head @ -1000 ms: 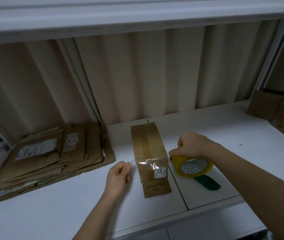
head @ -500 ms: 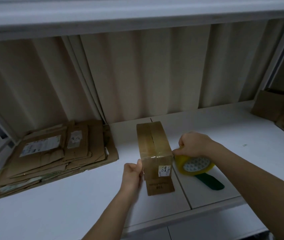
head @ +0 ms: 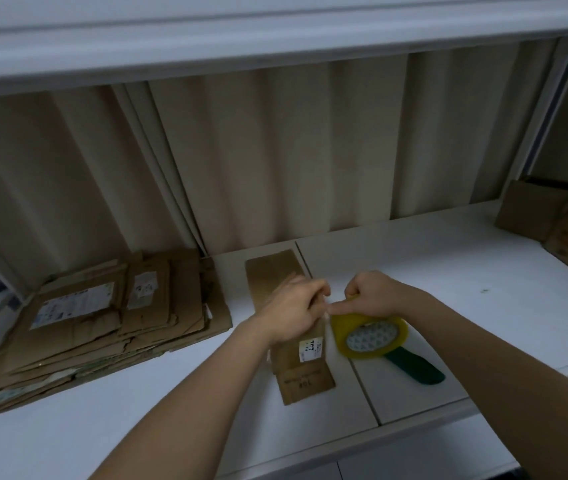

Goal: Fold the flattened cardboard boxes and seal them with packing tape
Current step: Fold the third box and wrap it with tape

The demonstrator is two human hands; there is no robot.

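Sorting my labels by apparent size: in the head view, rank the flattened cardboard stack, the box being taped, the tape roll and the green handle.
1. flattened cardboard stack
2. box being taped, partly hidden by the left hand
3. tape roll
4. green handle

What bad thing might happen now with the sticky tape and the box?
1. The left hand and right hand meet at the box edge, so tape may stick to fingers or itself.
2. The box could slide on the smooth white shelf, making the tape go crooked.
3. The tape dispenser with its green handle sits near the front edge; it might fall.
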